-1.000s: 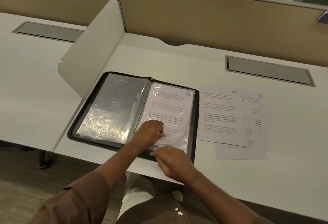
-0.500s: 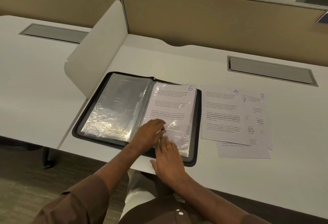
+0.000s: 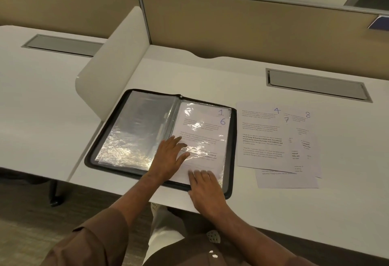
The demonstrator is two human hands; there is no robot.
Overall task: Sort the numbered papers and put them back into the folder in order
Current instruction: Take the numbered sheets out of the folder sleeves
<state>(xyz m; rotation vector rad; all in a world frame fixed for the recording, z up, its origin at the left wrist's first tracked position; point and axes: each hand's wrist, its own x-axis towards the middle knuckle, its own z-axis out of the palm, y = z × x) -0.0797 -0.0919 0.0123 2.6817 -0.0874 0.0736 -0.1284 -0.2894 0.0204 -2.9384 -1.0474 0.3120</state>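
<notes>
- While the right hand (image 3: 207, 190) lies flat with straight fingers on the near edge of sheet 6 (image 3: 202, 139), it probably draws that page out of its clear sleeve (image 3: 212, 133); it grips nothing.
- Just left and farther, the left hand (image 3: 170, 156) presses flat on the sleeve, fingers spread wide, likely pinning the plastic so only the paper slides.
- Beneath both, the open zip folder (image 3: 229, 152) lies at the desk's (image 3: 189, 72) near edge; sheet 1 (image 3: 220, 112) shows behind the 6.
- Right of the folder, loose sheets 4 (image 3: 261, 137), 7 (image 3: 294, 139) and 8 (image 3: 309, 131) overlap, awaiting sorting.
</notes>
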